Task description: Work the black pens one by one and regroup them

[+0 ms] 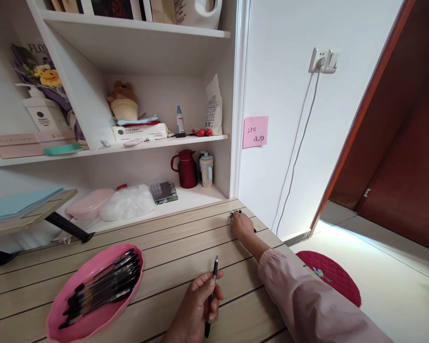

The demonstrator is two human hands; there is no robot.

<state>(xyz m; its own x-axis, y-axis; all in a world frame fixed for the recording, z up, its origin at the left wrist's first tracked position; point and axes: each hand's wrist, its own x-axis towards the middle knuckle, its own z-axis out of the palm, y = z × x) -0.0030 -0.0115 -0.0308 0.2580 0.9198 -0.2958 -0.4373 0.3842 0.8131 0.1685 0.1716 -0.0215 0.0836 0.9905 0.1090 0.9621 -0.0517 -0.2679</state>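
Far left on counter [171, 247]: pink oval tray [93, 269], loaded with pen bundle [103, 286], all black, long axes running lower-left to upper-right, tips roughly parallel. Well apart from both hands, down-left of them.

Bottom centre: left hand [196, 307], clenched around a single black pen [214, 271]. Held near its lower half, long axis close to upright in view, leaning slightly right, upper end pointing away toward the far edge of the counter, lower end poking out under the palm. Nearer to the tray than the other hand, tray lying to its left with bare counter slats between.

Right of centre, farther away: right hand [241, 225], arm in pink sleeve [300, 295] stretched out across the counter's right corner. Palm down, fingers curled at the far edge onto a small dark object [232, 215], touching it. Too small and covered to name; cannot tell whether actually gripped or only pressed. Far nearer to this hand than to the left one.

Beyond counter edge, lower right: red cushion [332, 276] on floor.
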